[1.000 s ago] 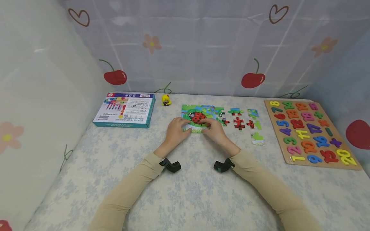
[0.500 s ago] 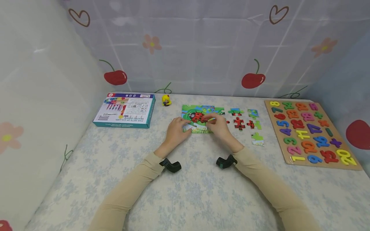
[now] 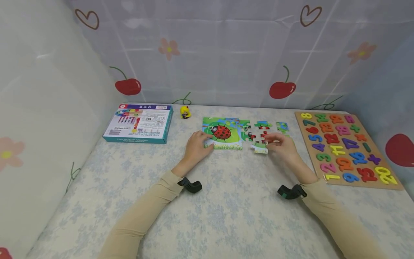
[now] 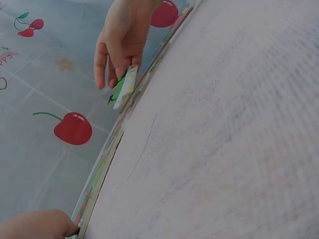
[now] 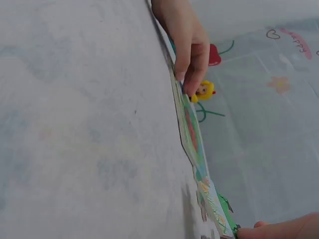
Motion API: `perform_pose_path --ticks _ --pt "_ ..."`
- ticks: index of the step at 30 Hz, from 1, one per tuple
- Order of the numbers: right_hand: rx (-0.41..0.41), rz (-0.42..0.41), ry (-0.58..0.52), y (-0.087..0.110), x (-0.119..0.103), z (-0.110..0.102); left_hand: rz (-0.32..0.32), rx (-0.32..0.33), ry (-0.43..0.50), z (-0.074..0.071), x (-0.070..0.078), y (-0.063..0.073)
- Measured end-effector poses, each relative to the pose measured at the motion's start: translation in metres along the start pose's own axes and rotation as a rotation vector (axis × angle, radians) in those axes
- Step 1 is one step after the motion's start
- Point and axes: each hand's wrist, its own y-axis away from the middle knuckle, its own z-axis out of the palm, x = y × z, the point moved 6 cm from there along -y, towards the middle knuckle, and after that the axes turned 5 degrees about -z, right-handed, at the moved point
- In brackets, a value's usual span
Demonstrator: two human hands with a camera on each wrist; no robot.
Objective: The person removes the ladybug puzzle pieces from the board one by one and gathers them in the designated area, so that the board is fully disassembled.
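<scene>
My left hand point(image 3: 198, 146) holds the near left corner of a ladybug picture board point(image 3: 221, 133), thumb along the near edge and fingers at the left side. In the right wrist view its thumb and fingertips meet that board's edge. Off to the right, my right hand point(image 3: 283, 148) pinches a jigsaw piece point(image 3: 260, 148) with green above and grass at its lower edge. The left wrist view shows this piece point(image 4: 126, 88) tilted between thumb and fingers. Just beyond it lie a red ladybug jigsaw piece point(image 3: 264, 134), partly covered, and another with the ladybug's head point(image 3: 249, 136).
More jigsaw pieces, such as a blue one point(image 3: 282, 126), lie beyond my right hand. A wooden number board point(image 3: 347, 149) stands at the right. To the left are a bead-set box point(image 3: 139, 124) and a small yellow-haired figurine point(image 3: 185, 112). A printed curtain point(image 3: 210, 54) closes the back.
My right hand leaves the ladybug board and moves right, carrying the grass-edged jigsaw piece over to the loose pieces. My left hand stays at the board's corner.
</scene>
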Motion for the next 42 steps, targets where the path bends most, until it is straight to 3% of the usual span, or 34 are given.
perform_pose_path --ticks 9,14,20,29,36,42 --pt "-0.026 -0.04 0.061 0.016 0.019 -0.015 -0.012 -0.007 0.022 -0.001 -0.002 0.001" --pt "0.011 -0.084 0.11 0.017 0.017 -0.016 -0.028 -0.022 0.051 -0.001 -0.004 0.001" --pt "0.031 -0.097 0.133 0.012 0.005 -0.01 -0.073 0.035 0.108 -0.007 -0.009 0.0" --pt "-0.071 -0.144 0.067 -0.013 -0.032 0.042 -0.122 0.105 0.162 -0.011 -0.015 -0.001" --pt "-0.162 -0.19 0.023 -0.032 -0.062 0.099 -0.145 0.105 0.185 -0.011 -0.018 -0.002" --pt "-0.171 -0.2 0.018 -0.04 -0.071 0.135 -0.142 0.09 0.166 -0.008 -0.019 -0.002"
